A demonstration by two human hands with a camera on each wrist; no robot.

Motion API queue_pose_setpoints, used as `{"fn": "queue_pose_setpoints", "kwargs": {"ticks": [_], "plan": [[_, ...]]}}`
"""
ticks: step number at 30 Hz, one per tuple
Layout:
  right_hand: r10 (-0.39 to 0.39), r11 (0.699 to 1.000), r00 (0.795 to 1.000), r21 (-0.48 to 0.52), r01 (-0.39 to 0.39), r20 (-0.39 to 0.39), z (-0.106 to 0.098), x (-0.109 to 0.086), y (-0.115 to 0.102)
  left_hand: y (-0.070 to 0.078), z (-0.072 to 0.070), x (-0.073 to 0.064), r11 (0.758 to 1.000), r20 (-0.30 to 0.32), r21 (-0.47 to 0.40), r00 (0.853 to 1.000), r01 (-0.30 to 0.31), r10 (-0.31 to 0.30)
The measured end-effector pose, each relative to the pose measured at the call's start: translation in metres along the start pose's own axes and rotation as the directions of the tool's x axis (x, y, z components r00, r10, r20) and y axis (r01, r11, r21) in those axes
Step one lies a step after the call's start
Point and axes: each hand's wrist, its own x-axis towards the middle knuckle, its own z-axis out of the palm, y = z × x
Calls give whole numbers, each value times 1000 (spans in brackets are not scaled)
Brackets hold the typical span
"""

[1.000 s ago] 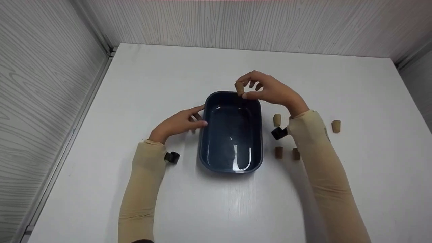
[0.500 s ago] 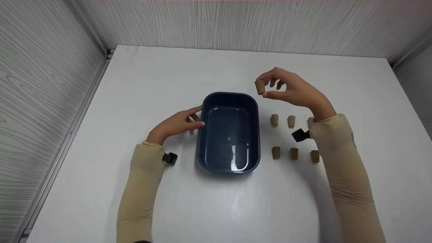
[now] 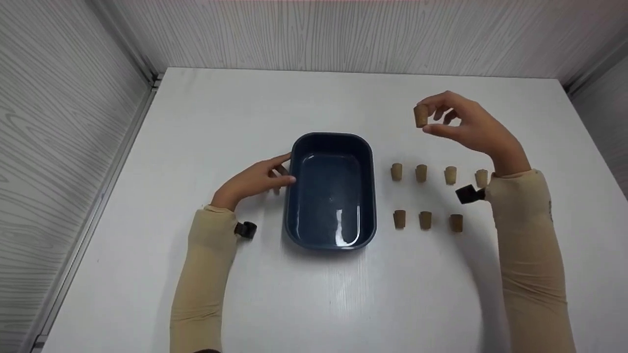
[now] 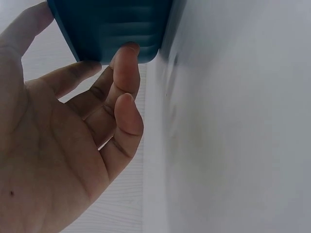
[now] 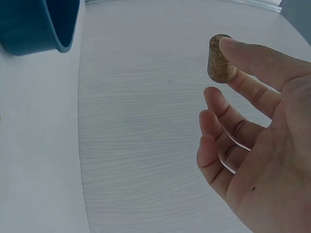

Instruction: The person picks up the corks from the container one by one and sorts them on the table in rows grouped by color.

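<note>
A blue rectangular basin (image 3: 329, 196) stands on the white table in the head view, and its inside holds nothing visible. At its left side my left hand (image 3: 259, 180) touches the rim and outer wall with thumb and fingertips; in the left wrist view the other fingers of that hand (image 4: 63, 126) are loosely bent beside the wall. Up at the right, my right hand (image 3: 473, 122) pinches a brown tapered cork stopper (image 3: 421, 116) between thumb and index finger, raised above the table. The right wrist view shows the same cork (image 5: 221, 60) at the fingertips, the remaining fingers loosely curled.
Right of the basin, a row of several lighter corks (image 3: 421, 173) lies behind a row of three darker corks (image 3: 425, 220). A black wrist camera (image 3: 467, 194) partly overlaps the lighter row's right end. Grey wood-grain panels (image 3: 343, 37) border the table's back and sides.
My right hand has carried the cork from above the basin's far right corner out to the right, uncovering more corks. My left hand has stayed at the basin's side.
</note>
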Motion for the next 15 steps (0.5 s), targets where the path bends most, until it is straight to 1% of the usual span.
{"fn": "queue_pose_setpoints", "kwargs": {"ticks": [3,9,15], "plan": [[31,999,999,14,-31,-16,-5,-11,10,0,-1,-1,1000,0,8,1000,7,-7],[81,997,996,18,-81,-41,-18,-38,32,-1,0,-1,1000,3,3,1000,0,0],[158,987,986,13,-157,-60,-28,-60,48,1,0,-2,1000,5,2,1000,-11,11]]}}
